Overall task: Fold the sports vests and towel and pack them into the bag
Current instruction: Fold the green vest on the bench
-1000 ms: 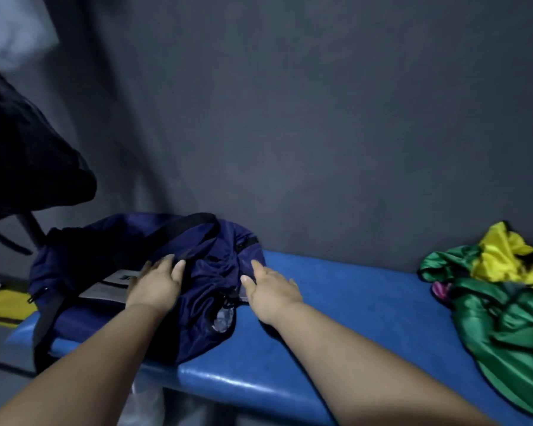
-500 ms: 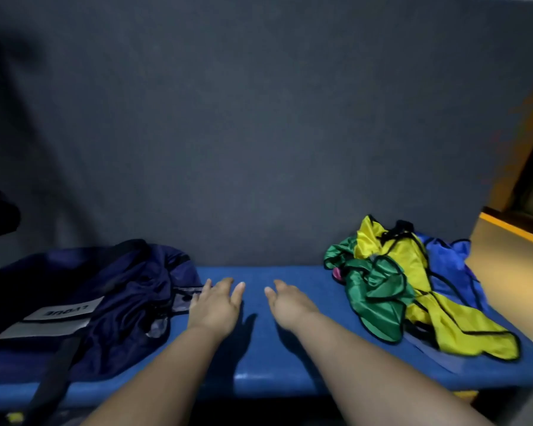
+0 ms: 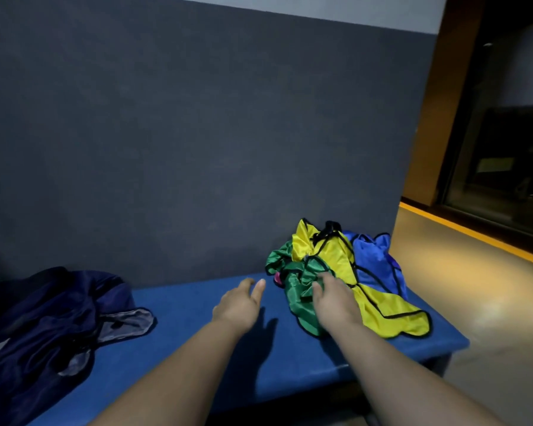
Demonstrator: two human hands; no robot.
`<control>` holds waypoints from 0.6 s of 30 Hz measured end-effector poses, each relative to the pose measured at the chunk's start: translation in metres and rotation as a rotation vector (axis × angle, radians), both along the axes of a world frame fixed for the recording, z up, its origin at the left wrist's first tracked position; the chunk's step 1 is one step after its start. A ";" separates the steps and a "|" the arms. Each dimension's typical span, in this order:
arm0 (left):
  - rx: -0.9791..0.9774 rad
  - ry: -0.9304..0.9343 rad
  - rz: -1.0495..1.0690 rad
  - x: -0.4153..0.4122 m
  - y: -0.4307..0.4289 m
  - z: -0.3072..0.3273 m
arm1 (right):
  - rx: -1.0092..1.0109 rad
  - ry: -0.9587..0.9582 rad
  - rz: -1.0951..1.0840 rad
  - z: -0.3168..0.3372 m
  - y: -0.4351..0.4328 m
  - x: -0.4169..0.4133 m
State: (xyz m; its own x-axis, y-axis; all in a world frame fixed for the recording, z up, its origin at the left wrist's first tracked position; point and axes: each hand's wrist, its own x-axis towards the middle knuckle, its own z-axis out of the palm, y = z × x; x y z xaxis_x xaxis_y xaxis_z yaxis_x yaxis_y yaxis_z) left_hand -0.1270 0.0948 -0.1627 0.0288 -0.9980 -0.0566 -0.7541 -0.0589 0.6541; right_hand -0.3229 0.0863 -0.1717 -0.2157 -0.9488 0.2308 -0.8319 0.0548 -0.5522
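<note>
My left hand hovers over the bare blue table, fingers straight and loose, holding nothing. My right hand lies on the green vest, fingertips down in its folds; I cannot tell whether they pinch the cloth or only touch it.

The vests sit in one crumpled heap at the right end of the table, against the grey wall. The green vest is nearest the middle, the yellow vest drapes over it and spreads toward the front edge, and the blue vest lies behind, furthest right. A bit of pink cloth peeps from under the green (too little shows to name it).

The dark blue bag lies slumped at the left end, well apart from the heap, a grey-lined flap turned out toward the middle. I cannot make out what it holds.
</note>
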 end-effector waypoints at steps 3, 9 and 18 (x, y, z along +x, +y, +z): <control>0.020 0.035 -0.043 -0.031 -0.016 -0.006 | -0.056 -0.009 -0.030 -0.003 -0.004 -0.031; -0.015 0.049 -0.063 -0.097 -0.042 -0.009 | -0.088 -0.076 -0.032 -0.023 -0.008 -0.077; -0.265 -0.002 0.059 -0.139 -0.078 -0.015 | -0.212 -0.079 -0.021 -0.042 -0.035 -0.103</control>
State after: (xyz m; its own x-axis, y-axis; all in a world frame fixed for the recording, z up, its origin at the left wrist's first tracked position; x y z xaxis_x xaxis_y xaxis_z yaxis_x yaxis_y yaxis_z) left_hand -0.2657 0.0170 -0.1773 0.0876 -0.9745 0.2068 -0.7558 0.0702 0.6510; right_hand -0.4263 0.0516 -0.2141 -0.2602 -0.8759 0.4063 -0.7854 -0.0527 -0.6167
